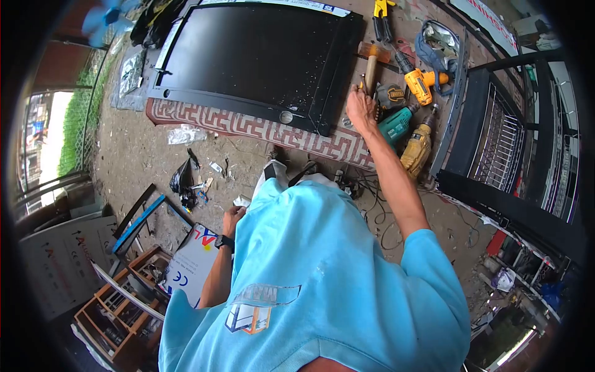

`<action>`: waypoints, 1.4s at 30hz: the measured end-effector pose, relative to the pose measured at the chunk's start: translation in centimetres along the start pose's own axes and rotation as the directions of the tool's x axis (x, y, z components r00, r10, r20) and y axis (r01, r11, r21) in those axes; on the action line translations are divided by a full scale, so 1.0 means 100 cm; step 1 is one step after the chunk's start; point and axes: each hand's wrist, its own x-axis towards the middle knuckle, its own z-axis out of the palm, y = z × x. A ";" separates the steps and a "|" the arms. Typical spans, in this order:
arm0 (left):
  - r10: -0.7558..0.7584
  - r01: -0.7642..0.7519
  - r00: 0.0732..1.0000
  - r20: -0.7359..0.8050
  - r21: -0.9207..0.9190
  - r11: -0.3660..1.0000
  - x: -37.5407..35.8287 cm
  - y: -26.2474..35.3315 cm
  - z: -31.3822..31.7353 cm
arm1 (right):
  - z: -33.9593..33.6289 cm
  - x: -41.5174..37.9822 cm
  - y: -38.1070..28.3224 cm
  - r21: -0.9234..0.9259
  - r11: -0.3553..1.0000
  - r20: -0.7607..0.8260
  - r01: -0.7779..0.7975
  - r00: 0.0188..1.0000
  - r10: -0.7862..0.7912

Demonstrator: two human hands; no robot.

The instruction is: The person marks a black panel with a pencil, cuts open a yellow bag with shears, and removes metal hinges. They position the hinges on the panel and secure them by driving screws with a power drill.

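My right hand (361, 110) reaches over the tool-covered right end of the patterned table, fingers closed around something small that I cannot make out. Just beyond it is a hammer's wooden handle (370, 73). Beside that hand lie a teal power tool (395, 126), a yellow power tool (417, 149), a yellow cordless drill (421, 85) and a black-and-yellow tape measure (392, 95). Down by my knee, my left hand (233, 218), below which a dark watch is worn, rests near pale cloth; its fingers are partly hidden. A large black framed panel (251, 53) lies flat on the table.
Yellow-handled pliers (383, 18) lie at the table's far edge. A black rack with wire shelves (496, 136) stands on the right. Cables (381, 208) and a black plastic bag (183, 181) litter the ground. At lower left stands a wooden toolbox (118, 310).
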 end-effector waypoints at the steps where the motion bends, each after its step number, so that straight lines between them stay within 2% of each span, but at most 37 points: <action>1: -0.012 0.012 1.000 -0.025 0.012 1.000 -0.007 0.001 -0.002 | 0.005 0.008 -0.004 -0.042 0.999 -0.039 -0.032 0.999 0.031; 2: -0.025 0.025 0.999 -0.039 0.004 1.000 -0.010 0.003 -0.001 | 0.011 0.014 -0.006 -0.074 0.996 0.001 -0.055 0.998 0.055; 5: -0.024 0.026 0.998 -0.062 0.025 0.999 -0.025 -0.022 0.003 | 0.024 0.020 -0.016 -0.168 0.983 -0.083 -0.076 0.995 0.062; 6: -0.034 0.035 0.997 -0.070 0.018 0.999 -0.027 -0.033 0.007 | 0.030 0.022 -0.017 -0.132 0.988 -0.026 -0.080 0.997 0.078; 8: -0.034 0.040 0.992 -0.121 0.050 0.998 -0.034 -0.060 0.018 | 0.030 0.026 -0.026 -0.006 0.974 0.088 -0.225 0.970 0.224; 9: 0.136 -0.106 0.980 -0.148 0.193 0.976 0.005 -0.163 0.039 | 0.025 0.028 -0.028 0.036 0.963 0.124 -0.268 0.957 0.262; 10: 0.136 -0.107 0.983 -0.126 0.218 0.970 0.007 -0.183 0.043 | 0.027 0.028 -0.027 0.012 0.960 0.134 -0.279 0.952 0.275; 12: 0.103 -0.080 0.990 -0.092 0.229 0.970 0.000 -0.179 0.039 | 0.036 0.033 -0.018 0.121 0.938 0.127 -0.324 0.942 0.310; 14: 0.060 -0.045 0.996 -0.072 0.201 0.979 -0.004 -0.162 0.035 | 0.026 0.037 -0.019 0.194 0.898 0.185 -0.395 0.913 0.362; 16: 0.019 -0.008 0.998 -0.065 0.173 0.985 -0.005 -0.147 0.030 | 0.014 0.046 -0.021 0.156 0.901 0.182 -0.405 0.908 0.377; 18: 0.000 0.007 0.999 -0.045 0.160 0.987 -0.001 -0.141 0.025 | 0.014 0.058 -0.023 0.241 0.844 0.155 -0.479 0.877 0.454; 19: -0.002 0.007 0.999 -0.035 0.154 0.988 0.003 -0.137 0.023 | 0.012 0.063 -0.021 0.308 0.823 0.077 -0.477 0.875 0.478; 20: 0.002 0.002 1.000 -0.025 0.148 0.989 0.008 -0.132 0.018 | 0.013 0.065 -0.020 0.308 0.820 0.072 -0.482 0.871 0.485; 22: 0.025 -0.023 1.000 -0.009 0.143 0.989 0.023 -0.132 0.010 | 0.001 0.080 -0.023 0.467 0.647 0.125 -0.603 0.769 0.626; 24: 0.066 -0.067 0.998 0.012 0.146 0.987 0.040 -0.135 -0.002 | -0.007 0.088 -0.007 0.608 0.475 0.282 -0.637 0.732 0.621; 25: 0.097 -0.099 0.995 0.022 0.147 0.984 0.049 -0.134 -0.010 | 0.051 0.105 0.033 0.398 0.717 0.059 -0.572 0.796 0.603; 26: 0.130 -0.132 0.991 0.026 0.144 0.981 0.056 -0.135 -0.021 | 0.014 0.091 0.021 0.260 0.734 0.132 -0.628 0.776 0.617; 27: 0.180 -0.181 0.983 0.024 0.143 0.973 0.061 -0.131 -0.034 | 0.010 0.087 0.023 0.193 0.789 0.250 -0.583 0.807 0.535; 28: 0.233 -0.233 0.972 0.019 0.142 0.962 0.062 -0.119 -0.054 | 0.016 0.085 0.021 0.159 0.825 0.214 -0.542 0.835 0.507; 30: 0.207 -0.205 0.978 -0.006 0.137 0.969 0.056 -0.074 -0.094 | 0.010 0.081 0.006 0.134 0.794 0.183 -0.593 0.802 0.569; 31: 0.004 0.005 0.998 -0.063 0.134 0.991 0.056 -0.046 -0.110 | 0.014 0.082 0.005 0.070 0.806 0.149 -0.587 0.805 0.574; 32: -0.073 0.072 0.995 -0.067 -0.030 0.997 0.058 -0.029 -0.127 | 0.016 0.081 0.003 0.034 0.828 0.108 -0.559 0.826 0.553; 36: -0.126 0.087 0.984 -0.127 -0.273 0.958 0.088 -0.034 -0.172 | -0.001 0.072 -0.025 -0.040 0.868 0.030 -0.496 0.867 0.497; 37: -0.098 0.047 0.982 -0.162 -0.295 0.954 0.089 -0.034 -0.181 | -0.004 0.066 -0.031 -0.036 0.903 0.016 -0.427 0.904 0.428; 40: -0.151 0.047 0.958 -0.244 -0.385 0.922 0.082 -0.051 -0.189 | 0.014 0.067 -0.030 -0.122 0.905 -0.083 -0.406 0.913 0.399; 41: -0.194 0.073 0.949 -0.246 -0.428 0.901 0.082 -0.066 -0.182 | 0.020 0.069 -0.020 -0.122 0.898 0.021 -0.422 0.904 0.427; 42: -0.235 0.096 0.940 -0.247 -0.471 0.877 0.082 -0.082 -0.171 | 0.021 0.069 -0.024 -0.120 0.902 0.015 -0.416 0.907 0.420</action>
